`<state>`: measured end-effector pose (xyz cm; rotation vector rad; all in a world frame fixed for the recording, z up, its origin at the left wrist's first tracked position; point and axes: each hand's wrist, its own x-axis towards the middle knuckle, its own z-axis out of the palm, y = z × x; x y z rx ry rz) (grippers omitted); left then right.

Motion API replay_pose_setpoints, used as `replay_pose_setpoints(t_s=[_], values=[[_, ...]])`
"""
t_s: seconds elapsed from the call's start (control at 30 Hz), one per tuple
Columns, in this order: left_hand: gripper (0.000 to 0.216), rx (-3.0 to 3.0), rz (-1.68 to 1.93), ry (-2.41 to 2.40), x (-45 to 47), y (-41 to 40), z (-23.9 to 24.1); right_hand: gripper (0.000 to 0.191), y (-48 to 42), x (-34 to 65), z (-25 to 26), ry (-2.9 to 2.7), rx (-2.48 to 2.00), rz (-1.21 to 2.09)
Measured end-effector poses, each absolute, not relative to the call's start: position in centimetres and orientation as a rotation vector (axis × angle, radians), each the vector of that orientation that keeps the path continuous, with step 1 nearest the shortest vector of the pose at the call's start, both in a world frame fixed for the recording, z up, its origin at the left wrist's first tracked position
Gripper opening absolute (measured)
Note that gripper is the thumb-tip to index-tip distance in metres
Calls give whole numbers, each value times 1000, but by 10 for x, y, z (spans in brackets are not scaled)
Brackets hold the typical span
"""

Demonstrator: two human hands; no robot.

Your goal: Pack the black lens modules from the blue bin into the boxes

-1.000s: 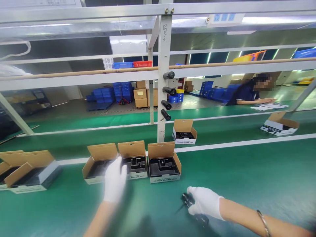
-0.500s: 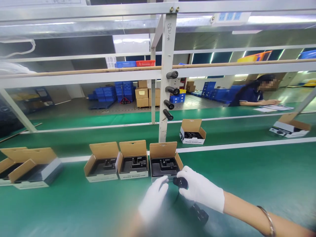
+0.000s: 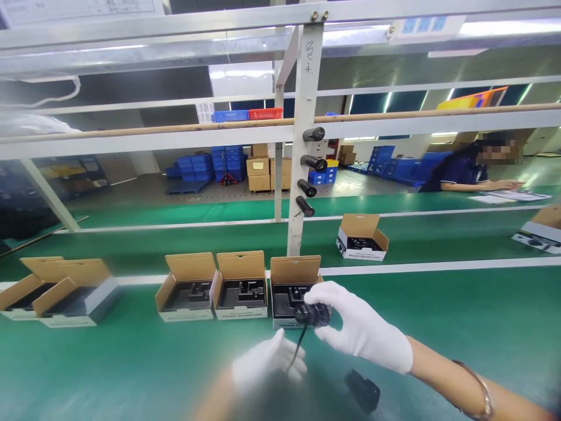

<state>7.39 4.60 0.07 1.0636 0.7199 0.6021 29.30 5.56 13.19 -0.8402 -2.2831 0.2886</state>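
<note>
The gloved right hand (image 3: 359, 330) pinches a small black device (image 3: 312, 314) right at the front edge of the open box (image 3: 293, 292), its cord (image 3: 298, 348) dangling to the left hand (image 3: 267, 365), blurred, fingers curled at the cord; whether they actually grip it I cannot tell. Two more open boxes (image 3: 214, 286) sit alongside on the green belt (image 3: 460, 316)

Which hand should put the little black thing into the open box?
Probably the right hand: its white glove already pinches the small black corded device at the open brown cardboard box. The left hand sits lower, by the dangling cord.
</note>
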Motion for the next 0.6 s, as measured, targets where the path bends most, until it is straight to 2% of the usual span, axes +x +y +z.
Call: replay_pose_setpoints(t_s=[0.3,0.47,0.6], values=[[66,1047,556,799,69,31,-5,38,75,294,129,-2223,-859,131],[38,1529,417,1169,50,31,3,37,93,302,123,-2180,-940,28],[23,1563,446,1457,47,31,-2,37,104,309,112,-2194,-1025,18]])
